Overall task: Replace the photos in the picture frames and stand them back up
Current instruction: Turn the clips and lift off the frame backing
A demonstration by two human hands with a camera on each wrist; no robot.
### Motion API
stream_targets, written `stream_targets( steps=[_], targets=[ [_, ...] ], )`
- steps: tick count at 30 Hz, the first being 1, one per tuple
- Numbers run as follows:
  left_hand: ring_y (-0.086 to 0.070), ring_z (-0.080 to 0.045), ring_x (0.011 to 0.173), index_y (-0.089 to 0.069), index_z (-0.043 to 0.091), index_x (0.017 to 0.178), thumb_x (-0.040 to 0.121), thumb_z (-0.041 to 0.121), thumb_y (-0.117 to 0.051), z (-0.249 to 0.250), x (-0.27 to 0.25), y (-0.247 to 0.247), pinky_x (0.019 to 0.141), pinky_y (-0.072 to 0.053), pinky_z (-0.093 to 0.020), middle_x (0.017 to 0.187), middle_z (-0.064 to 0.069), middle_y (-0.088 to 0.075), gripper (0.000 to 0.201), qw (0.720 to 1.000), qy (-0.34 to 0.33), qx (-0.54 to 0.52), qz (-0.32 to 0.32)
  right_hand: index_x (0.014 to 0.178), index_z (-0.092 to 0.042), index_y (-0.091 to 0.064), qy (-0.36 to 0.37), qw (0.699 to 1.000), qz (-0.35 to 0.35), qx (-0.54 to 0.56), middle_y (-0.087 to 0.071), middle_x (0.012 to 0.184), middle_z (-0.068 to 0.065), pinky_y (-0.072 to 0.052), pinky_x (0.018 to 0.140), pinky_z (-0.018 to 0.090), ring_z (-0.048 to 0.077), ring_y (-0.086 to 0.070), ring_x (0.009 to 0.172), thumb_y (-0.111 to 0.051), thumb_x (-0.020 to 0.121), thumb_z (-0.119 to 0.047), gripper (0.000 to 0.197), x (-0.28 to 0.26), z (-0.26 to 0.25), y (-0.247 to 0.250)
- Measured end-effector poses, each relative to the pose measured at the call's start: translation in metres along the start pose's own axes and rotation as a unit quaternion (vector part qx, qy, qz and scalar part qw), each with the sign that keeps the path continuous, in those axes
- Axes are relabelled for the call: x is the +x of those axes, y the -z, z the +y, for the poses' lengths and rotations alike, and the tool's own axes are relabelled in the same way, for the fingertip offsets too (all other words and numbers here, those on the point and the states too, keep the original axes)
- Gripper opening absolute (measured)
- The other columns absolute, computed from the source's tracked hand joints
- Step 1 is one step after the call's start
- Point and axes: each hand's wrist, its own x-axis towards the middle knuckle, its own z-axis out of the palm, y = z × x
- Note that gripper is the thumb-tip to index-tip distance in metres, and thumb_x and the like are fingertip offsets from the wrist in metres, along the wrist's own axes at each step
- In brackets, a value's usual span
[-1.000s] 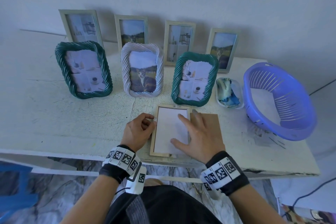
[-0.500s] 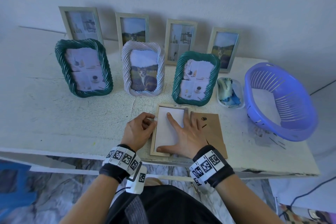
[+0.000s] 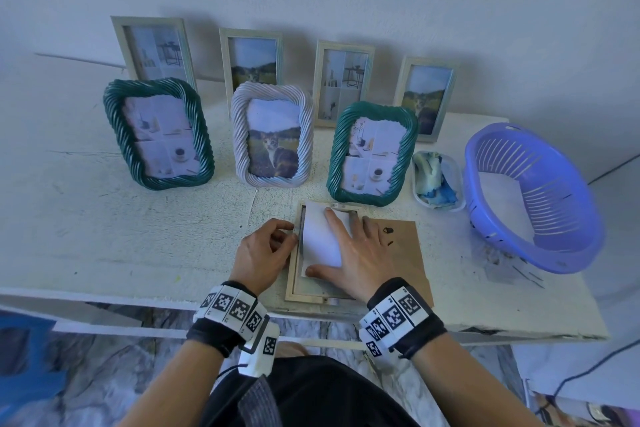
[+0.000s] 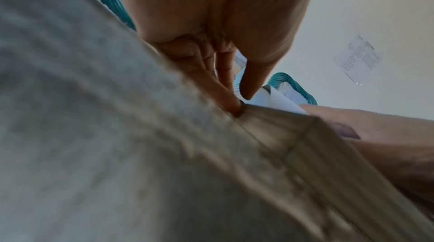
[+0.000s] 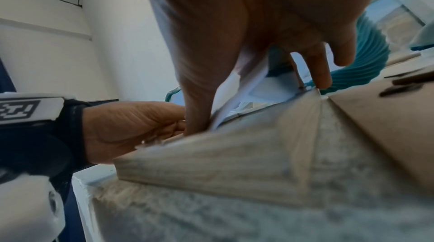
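A pale wooden frame (image 3: 293,282) lies face down at the table's near edge. Inside it a white photo (image 3: 317,236) bows upward, its blank back showing. My right hand (image 3: 322,243) lies over the photo, fingers on top and thumb at its near left corner. The right wrist view shows the photo (image 5: 234,95) lifted off the frame (image 5: 234,162) under my right hand (image 5: 258,104). My left hand (image 3: 292,236) pinches the frame's left rim with curled fingers. In the left wrist view my left hand (image 4: 238,103) shows thumb and forefinger on that rim. A brown backing board (image 3: 405,253) lies beside the frame, to its right.
Three rope-edged frames (image 3: 273,135) stand behind the work spot, with several plain frames (image 3: 343,83) against the wall. A small tub of blue-green cloth (image 3: 434,180) and a purple basket (image 3: 502,246) sit to the right. The table's front edge (image 3: 138,298) is close.
My right hand slid left off the backing board and onto the photo. The photo, flat before, now bows up out of the frame. My left hand stayed at the frame's rim.
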Motion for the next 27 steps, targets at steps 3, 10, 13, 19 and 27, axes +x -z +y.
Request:
stream_targets(
  steps=[3,10,13,19,27],
  targets=[
    [-0.067,-0.019,0.071,-0.064,0.03,0.097,0.094,0.032,-0.061,0.01,-0.002,0.005,0.059,-0.06,-0.038,0.08,0.006,-0.067,0.005,0.999,0.005,-0.051,0.011,0.151,-0.035,-0.005,0.006,0.999,0.03,0.038,-0.03,0.149,0.016,-0.029,0.111,0.049,0.037,-0.028,0.136,-0.048,0.065,-0.086,0.109,-0.002,0.0,0.001],
    [-0.066,-0.019,0.077,-0.055,0.025,0.119,0.085,0.029,-0.068,0.046,-0.012,0.018,0.062,-0.057,-0.037,0.078,-0.009,-0.068,0.037,0.973,0.001,-0.227,-0.052,0.147,-0.05,-0.006,0.052,0.965,0.027,0.255,0.005,0.161,0.002,-0.037,0.11,0.042,0.025,-0.016,0.146,-0.073,0.063,-0.07,0.109,-0.017,-0.003,0.009],
    [-0.064,-0.025,0.073,-0.049,0.023,0.116,0.091,0.007,-0.065,0.054,-0.012,0.017,0.065,-0.056,-0.043,0.076,-0.016,-0.067,0.034,0.963,0.008,-0.268,-0.025,0.142,-0.056,-0.023,0.061,0.922,0.087,0.372,-0.013,0.159,-0.001,-0.033,0.111,0.026,0.012,-0.024,0.143,-0.077,0.073,-0.052,0.087,-0.025,0.0,0.015],
    [-0.068,-0.016,0.087,-0.067,0.016,0.092,0.09,0.04,-0.066,0.061,-0.013,0.01,0.075,-0.059,-0.052,0.089,0.0,-0.072,0.025,0.98,0.006,-0.196,-0.033,0.15,-0.033,-0.017,0.116,0.873,0.131,0.455,-0.023,0.154,-0.024,-0.031,0.102,0.006,-0.011,-0.033,0.133,-0.048,0.096,0.0,0.071,-0.04,-0.004,0.039],
    [-0.062,-0.025,0.117,-0.057,0.016,0.125,0.082,0.074,-0.05,0.082,-0.026,0.013,0.093,-0.052,-0.05,0.123,-0.008,-0.066,0.072,0.933,0.027,-0.325,-0.15,0.152,-0.04,-0.004,0.115,0.886,0.06,0.445,-0.053,0.13,-0.032,-0.044,0.092,0.01,-0.013,-0.054,0.112,-0.054,0.09,-0.046,0.08,-0.059,-0.011,0.069]
  ],
)
